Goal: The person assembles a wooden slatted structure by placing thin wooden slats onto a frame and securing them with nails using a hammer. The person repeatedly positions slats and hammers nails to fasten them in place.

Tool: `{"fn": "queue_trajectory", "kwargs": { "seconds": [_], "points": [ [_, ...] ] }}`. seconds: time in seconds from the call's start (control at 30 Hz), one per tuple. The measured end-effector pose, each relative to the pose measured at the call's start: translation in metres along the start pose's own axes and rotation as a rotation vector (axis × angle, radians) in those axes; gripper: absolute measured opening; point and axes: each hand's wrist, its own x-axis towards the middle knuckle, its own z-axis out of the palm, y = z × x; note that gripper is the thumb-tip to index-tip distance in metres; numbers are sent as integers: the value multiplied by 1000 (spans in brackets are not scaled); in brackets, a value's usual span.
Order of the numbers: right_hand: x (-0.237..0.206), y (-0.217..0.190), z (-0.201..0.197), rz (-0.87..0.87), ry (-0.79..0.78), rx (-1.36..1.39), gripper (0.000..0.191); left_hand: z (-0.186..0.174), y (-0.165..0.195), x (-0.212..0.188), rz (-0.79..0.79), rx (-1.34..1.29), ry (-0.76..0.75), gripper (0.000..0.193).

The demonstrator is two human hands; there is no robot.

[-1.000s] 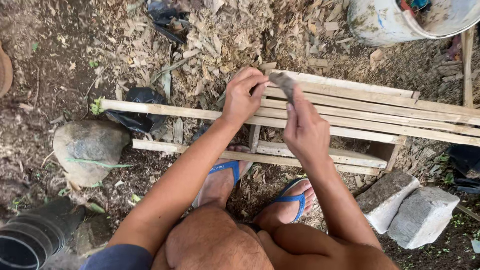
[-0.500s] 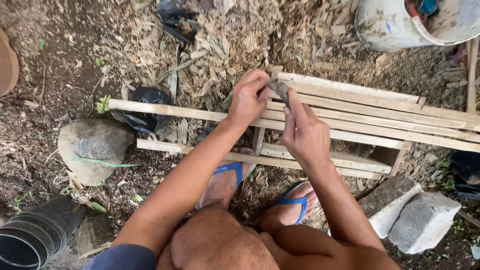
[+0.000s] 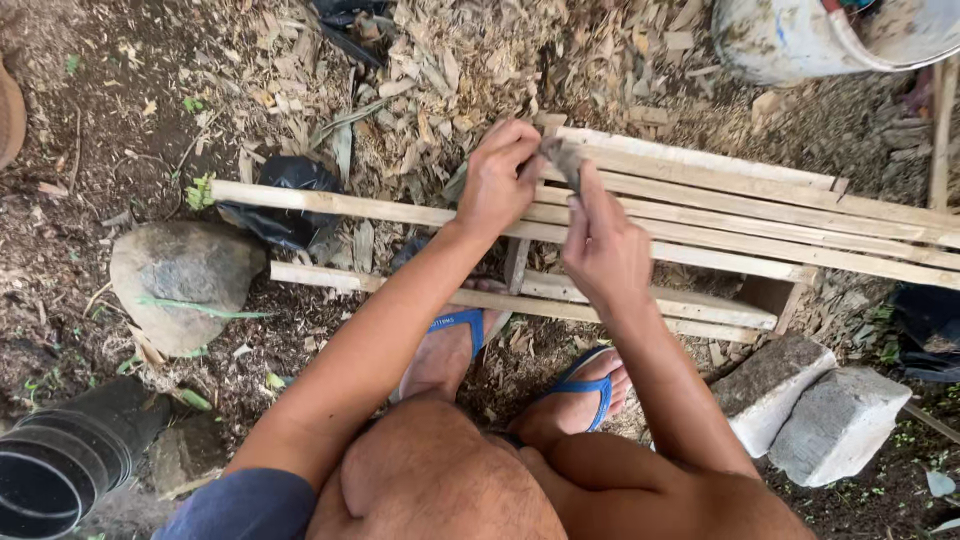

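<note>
I squat over several split bamboo slats lying across the ground. My left hand and my right hand meet above the slats and pinch a small dark grey piece between their fingertips. Both hands grip that piece, the left from the left side, the right from below. My feet in blue sandals rest under the slats.
A large stone and a black plastic bag lie at left. Two concrete blocks sit at lower right, a white bucket at top right, a black pipe at bottom left. Wood shavings cover the ground.
Both hands stay together on the small dark piece, shifting slightly; the right hand's fingers have moved up along it. The view has drifted a little.
</note>
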Motion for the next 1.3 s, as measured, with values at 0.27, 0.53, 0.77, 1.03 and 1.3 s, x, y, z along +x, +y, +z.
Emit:
{"fn": "queue_trajectory", "kwargs": {
  "seconds": [0.27,0.53,0.77,1.03,1.3],
  "points": [
    [-30,53,-38,407,92,65,27,-1,9,3,2,-30,-76,21],
    [-163,130,-105,718,363,-499,31,-34,18,-16,0,305,-61,60],
    [-219,156,-116,932,681,-193,42,-19,-1,27,-483,9,-339,52],
    [-220,166,-111,1128,761,9,41,-6,-10,57,-588,230,-656,48],
    [-214,169,-132,1275,748,83,38,5,-1,63,-728,258,-599,40]
  ]
}}
